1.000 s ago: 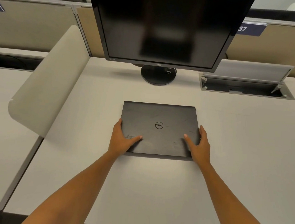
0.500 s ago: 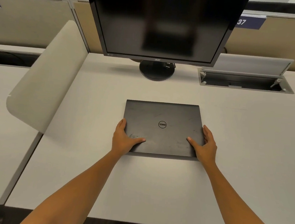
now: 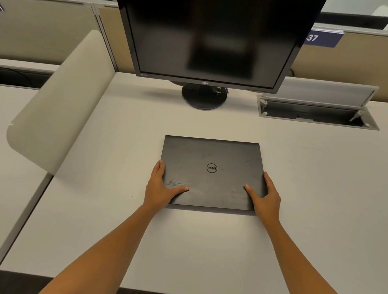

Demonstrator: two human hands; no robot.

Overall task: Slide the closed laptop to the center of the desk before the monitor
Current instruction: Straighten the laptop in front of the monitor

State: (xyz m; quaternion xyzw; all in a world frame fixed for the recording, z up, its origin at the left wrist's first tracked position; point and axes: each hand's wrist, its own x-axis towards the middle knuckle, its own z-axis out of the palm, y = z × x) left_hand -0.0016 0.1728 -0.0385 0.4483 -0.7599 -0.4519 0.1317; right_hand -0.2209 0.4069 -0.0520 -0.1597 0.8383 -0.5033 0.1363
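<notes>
A closed black laptop (image 3: 213,157) with a round logo lies flat on the pale desk (image 3: 311,202), a short way in front of the black monitor (image 3: 211,34) and its round stand (image 3: 204,97). My left hand (image 3: 162,186) grips the laptop's near left corner, thumb on the lid and fingers along the left edge. My right hand (image 3: 264,196) holds the near right corner the same way, thumb on top. The laptop sits slightly right of the stand.
A curved beige divider panel (image 3: 59,103) rises at the desk's left edge. An open cable tray (image 3: 316,112) with a raised lid is set into the desk at the back right. Beige partitions run behind the monitor.
The laptop and both hands hold about the same place before the monitor; it has drifted slightly right over the second. The grips are unchanged.
</notes>
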